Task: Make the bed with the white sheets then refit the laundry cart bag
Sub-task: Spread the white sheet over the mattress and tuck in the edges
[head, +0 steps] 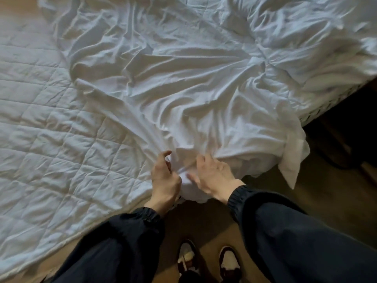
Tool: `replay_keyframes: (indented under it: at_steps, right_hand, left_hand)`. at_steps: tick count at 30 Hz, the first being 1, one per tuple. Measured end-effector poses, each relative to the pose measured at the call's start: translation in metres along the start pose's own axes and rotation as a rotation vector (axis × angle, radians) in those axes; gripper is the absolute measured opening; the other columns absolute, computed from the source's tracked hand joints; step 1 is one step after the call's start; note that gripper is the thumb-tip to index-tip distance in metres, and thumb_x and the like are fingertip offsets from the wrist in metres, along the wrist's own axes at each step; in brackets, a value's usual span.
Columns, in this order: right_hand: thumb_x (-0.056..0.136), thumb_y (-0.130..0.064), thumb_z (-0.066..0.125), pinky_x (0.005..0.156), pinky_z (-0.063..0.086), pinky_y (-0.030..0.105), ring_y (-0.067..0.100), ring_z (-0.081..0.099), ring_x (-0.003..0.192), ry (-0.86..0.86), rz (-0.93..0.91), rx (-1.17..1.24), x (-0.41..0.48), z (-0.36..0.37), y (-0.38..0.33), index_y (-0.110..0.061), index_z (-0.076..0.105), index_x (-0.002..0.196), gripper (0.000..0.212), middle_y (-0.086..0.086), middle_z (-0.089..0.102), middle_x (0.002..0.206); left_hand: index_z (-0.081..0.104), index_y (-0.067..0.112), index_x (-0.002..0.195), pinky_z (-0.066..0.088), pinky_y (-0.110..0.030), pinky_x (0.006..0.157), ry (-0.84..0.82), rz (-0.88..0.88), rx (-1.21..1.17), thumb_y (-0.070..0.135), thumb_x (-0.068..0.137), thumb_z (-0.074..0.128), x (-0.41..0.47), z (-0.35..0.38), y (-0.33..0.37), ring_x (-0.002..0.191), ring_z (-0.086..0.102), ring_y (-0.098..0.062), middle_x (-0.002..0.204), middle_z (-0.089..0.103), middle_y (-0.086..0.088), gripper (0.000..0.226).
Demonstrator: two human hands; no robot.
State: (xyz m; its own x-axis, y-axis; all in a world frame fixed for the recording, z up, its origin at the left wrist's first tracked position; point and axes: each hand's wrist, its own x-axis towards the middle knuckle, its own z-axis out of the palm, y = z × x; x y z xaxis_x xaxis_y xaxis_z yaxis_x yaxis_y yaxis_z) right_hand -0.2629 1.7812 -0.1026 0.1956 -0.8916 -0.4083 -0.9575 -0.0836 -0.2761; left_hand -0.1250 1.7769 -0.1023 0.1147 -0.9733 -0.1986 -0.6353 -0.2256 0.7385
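- Two white-and-dark-red shoes (186, 260) stand on a brown floor (285, 201) at the edge of a bed (330, 103), seen from above.
- Two dark sleeves (285, 231) with gathered cuffs reach forward from the bottom of the view.
- The left hand (165, 176) is at the bed's near edge, its fingers curled round a bunched fold of one white sheet (183, 88).
- The right hand (212, 178) is just beside it, fingers spread and bent onto the same bunch of cloth; whether they grip it cannot be told.
- Creases fan out across the sheet from the two hands.
- The sheet lies crumpled over the right part of the bed, and one corner hangs off the near right edge toward the floor.
- One white quilted pad (40, 129) lies bare on the left part of the bed, the sheet's edge lying across it.
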Motion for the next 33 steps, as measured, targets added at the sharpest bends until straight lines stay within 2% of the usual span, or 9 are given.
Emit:
replay_keyframes:
  at_steps: [2, 6, 11, 15, 17, 19, 22, 25, 33]
  right_hand:
    - [0.094, -0.058, 0.041, 0.085, 0.046, 0.041, 0.031, 0.057, 0.108, -0.133, -0.032, -0.083, -0.007, 0.005, -0.017, -0.006, 0.038, 0.129, 0.062, 0.013, 0.051, 0.122]
    - [0.094, -0.016, 0.051, 0.086, 0.046, 0.040, 0.032, 0.058, 0.113, -0.240, -0.155, -0.226, -0.018, 0.017, -0.053, -0.007, 0.048, 0.125, 0.032, 0.013, 0.057, 0.125]
    - [0.097, -0.024, 0.043, 0.082, 0.045, 0.041, 0.034, 0.058, 0.105, -0.238, -0.208, -0.086, -0.032, 0.032, -0.077, -0.010, 0.053, 0.116, 0.026, 0.015, 0.060, 0.116]
    - [0.077, -0.021, 0.064, 0.078, 0.045, 0.042, 0.035, 0.058, 0.094, 0.278, -0.071, -0.089, -0.013, 0.030, -0.067, -0.008, 0.062, 0.104, 0.030, 0.016, 0.060, 0.102]
    - [0.083, -0.024, 0.058, 0.099, 0.034, 0.054, 0.041, 0.041, 0.126, 0.187, -0.030, -0.119, -0.005, 0.023, -0.058, -0.010, 0.047, 0.132, 0.052, 0.023, 0.042, 0.135]
    - [0.095, -0.037, 0.041, 0.110, 0.013, 0.062, 0.035, 0.008, 0.145, -0.015, -0.056, -0.229, 0.002, 0.019, -0.040, -0.021, 0.013, 0.150, 0.064, 0.014, 0.006, 0.158]
    - [0.098, -0.047, 0.027, 0.108, 0.012, 0.065, 0.026, -0.004, 0.148, -0.133, -0.057, -0.346, 0.005, 0.014, -0.014, -0.032, -0.007, 0.151, 0.065, 0.006, -0.010, 0.161]
    - [0.097, -0.052, 0.027, 0.110, 0.020, 0.058, 0.027, 0.005, 0.147, -0.202, 0.036, -0.267, 0.004, 0.004, -0.018, -0.031, 0.001, 0.151, 0.064, 0.008, -0.002, 0.161]
    - [0.098, -0.038, 0.043, 0.111, 0.030, 0.039, 0.025, 0.035, 0.137, 0.022, -0.045, 0.492, -0.032, -0.092, -0.127, -0.012, 0.026, 0.148, 0.059, 0.010, 0.035, 0.151]
  left_hand:
    - [0.049, 0.015, 0.118, 0.043, -0.010, 0.059, -0.090, 0.045, 0.014, -0.016, 0.075, 0.051, -0.022, -0.008, -0.014, 0.061, 0.049, -0.003, 0.071, 0.049, 0.008, 0.053]
    - [0.051, 0.013, 0.121, 0.047, -0.014, 0.067, -0.171, 0.126, 0.084, -0.013, 0.076, 0.053, -0.048, -0.027, -0.043, 0.068, 0.053, -0.005, 0.080, 0.055, 0.003, 0.053]
    - [0.051, 0.020, 0.121, 0.039, -0.019, 0.074, -0.216, 0.196, 0.355, 0.009, 0.078, 0.064, -0.043, -0.050, -0.066, 0.092, 0.055, -0.016, 0.102, 0.052, 0.002, 0.046]
    - [0.022, 0.028, 0.147, 0.017, -0.052, 0.112, -0.205, 0.286, 0.768, 0.031, 0.080, 0.057, -0.028, -0.048, -0.070, 0.141, 0.011, -0.035, 0.153, 0.014, -0.015, 0.075]
    - [0.000, 0.032, 0.151, -0.010, -0.052, 0.115, -0.324, 0.262, 0.821, 0.046, 0.089, 0.044, -0.025, -0.044, -0.071, 0.144, -0.021, -0.031, 0.158, -0.017, -0.009, 0.078]
    - [-0.002, 0.034, 0.151, -0.011, -0.053, 0.115, -0.396, 0.213, 0.788, 0.051, 0.092, 0.037, -0.023, -0.041, -0.070, 0.142, -0.026, -0.028, 0.157, -0.021, -0.008, 0.073]
    - [0.003, 0.035, 0.151, -0.005, -0.055, 0.116, -0.531, 0.116, 0.713, 0.053, 0.094, 0.037, -0.023, -0.041, -0.061, 0.145, -0.019, -0.028, 0.159, -0.015, -0.010, 0.070]
    - [0.013, 0.035, 0.151, -0.004, -0.052, 0.117, -0.555, 0.108, 0.628, 0.052, 0.095, 0.038, -0.027, -0.057, -0.048, 0.147, -0.003, -0.026, 0.160, -0.005, -0.008, 0.063]
    - [0.057, 0.016, 0.128, 0.046, -0.033, 0.094, -0.094, -0.025, -0.067, 0.032, 0.095, 0.052, -0.052, -0.164, 0.007, 0.112, 0.056, -0.014, 0.125, 0.060, 0.000, 0.037]
